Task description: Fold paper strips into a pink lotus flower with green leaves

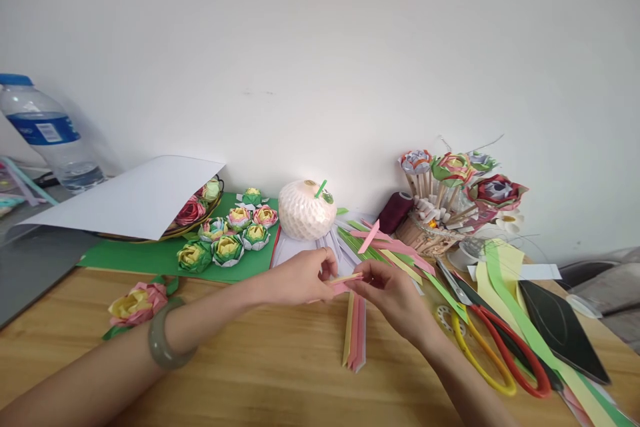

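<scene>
Between my two hands is a folded pink and yellow paper strip [343, 283]. My left hand [300, 277] grips its left end with bent fingers, a green bangle around that wrist. The thumb and fingers of my right hand [387, 290] pinch its right end. Just below lies a bundle of folded pink, yellow and white strips [355, 340] on the wooden table [260, 360]. Loose pink and green paper strips [385, 243] are spread behind my right hand. A pink and yellow paper flower [139, 305] rests near my left forearm.
Several folded paper flowers [227, 250] sit on green paper [150, 257]. A white textured ball [307, 210] stands by the wall. At right are scissors [510, 347], a dark thread spool [395, 212] and a pot [425, 233] of paper flowers. A water bottle [47, 133] stands far left.
</scene>
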### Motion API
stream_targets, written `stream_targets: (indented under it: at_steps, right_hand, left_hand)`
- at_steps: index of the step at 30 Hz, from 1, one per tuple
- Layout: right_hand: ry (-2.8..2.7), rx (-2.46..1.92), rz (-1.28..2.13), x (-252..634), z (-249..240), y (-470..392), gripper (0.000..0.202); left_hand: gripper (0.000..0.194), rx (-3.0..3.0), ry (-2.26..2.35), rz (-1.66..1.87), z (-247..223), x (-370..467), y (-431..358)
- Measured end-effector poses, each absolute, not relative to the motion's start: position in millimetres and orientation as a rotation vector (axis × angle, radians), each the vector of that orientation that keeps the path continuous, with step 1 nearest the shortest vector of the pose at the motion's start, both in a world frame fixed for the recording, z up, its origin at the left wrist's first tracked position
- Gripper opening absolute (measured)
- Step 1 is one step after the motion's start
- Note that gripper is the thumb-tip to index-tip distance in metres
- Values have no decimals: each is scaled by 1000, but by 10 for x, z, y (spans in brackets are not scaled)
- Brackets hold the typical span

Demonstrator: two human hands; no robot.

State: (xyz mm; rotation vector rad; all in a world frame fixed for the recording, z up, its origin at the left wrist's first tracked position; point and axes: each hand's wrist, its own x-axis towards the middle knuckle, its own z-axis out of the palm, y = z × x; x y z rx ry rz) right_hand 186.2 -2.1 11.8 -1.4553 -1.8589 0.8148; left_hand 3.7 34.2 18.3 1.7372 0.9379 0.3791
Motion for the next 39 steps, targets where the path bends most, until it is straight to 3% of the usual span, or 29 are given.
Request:
stream_targets:
  at_steps: [6,11,16,22,26,32,39]
  right_hand:
    - [-1768,-1398,931,1922,106,-1,19]
    - [-1728,-1435,844,1936,53,4,32]
    - [-1765,-1464,699,2023,75,54,27]
    - [-1559,-1610,248,2464,9,293,38]
    - [-1540,-1675,-39,2500,-60,333,34]
    - [-1886,-1674,95,2116,-172,225,13]
    - [-1816,-1693,298,2108,-98,216,20]
  left_hand:
    - [44,1510,621,199,109,64,373]
    - [46,1511,684,275,63,57,374]
    - [43,1493,762,318,88,38,409]
    - [45,1601,953,529,156,-52,538]
    - [41,1521,982,610,152,-55,580]
    - [40,1442,967,666,108,0,557]
    - [40,1283,926,698,136,32,485]
